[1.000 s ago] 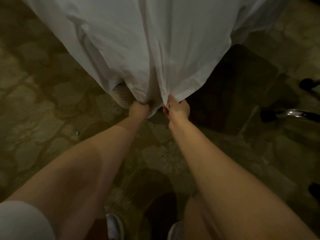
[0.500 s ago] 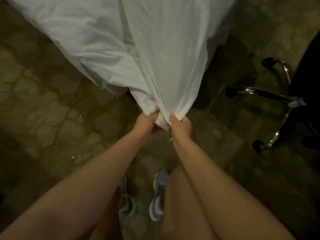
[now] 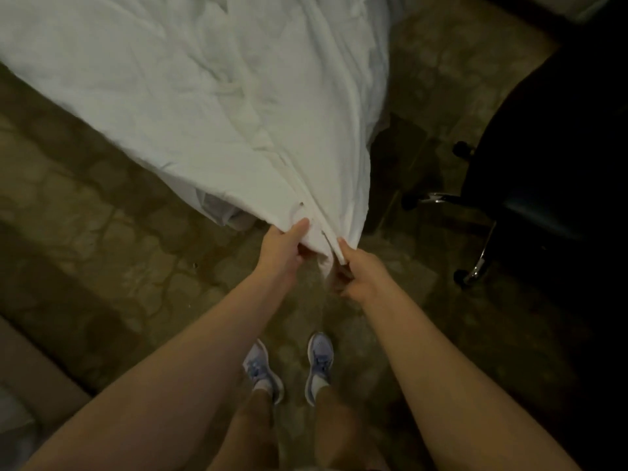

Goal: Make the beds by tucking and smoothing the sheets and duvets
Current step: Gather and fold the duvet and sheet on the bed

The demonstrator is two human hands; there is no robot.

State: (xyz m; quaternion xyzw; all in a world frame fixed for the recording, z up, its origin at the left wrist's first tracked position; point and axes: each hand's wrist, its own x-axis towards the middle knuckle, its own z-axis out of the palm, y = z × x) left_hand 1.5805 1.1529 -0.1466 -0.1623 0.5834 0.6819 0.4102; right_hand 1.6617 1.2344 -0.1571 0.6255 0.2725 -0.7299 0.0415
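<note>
A white duvet [image 3: 204, 96] spreads over the bed across the upper left and middle of the view, wrinkled and narrowing to a bunched corner just in front of me. My left hand [image 3: 283, 248] grips that corner from the left, thumb on top of the cloth. My right hand [image 3: 356, 271] grips the same corner from the right, fingers curled under it. The cloth is drawn taut from the bed down to both hands. Below the duvet's near edge a bit of another white layer [image 3: 217, 212] shows.
A black office chair [image 3: 543, 185] with chrome legs and castors stands at the right, close to the bed's corner. Patterned dark carpet [image 3: 119, 266] covers the floor. My feet in light sneakers [image 3: 319, 365] are below the hands. A pale edge of furniture [image 3: 20, 368] is at lower left.
I have stepped back and the view has risen: more of the duvet top shows now. Both hands kept their grip on the corner, pulling it toward me, and sit slightly further apart.
</note>
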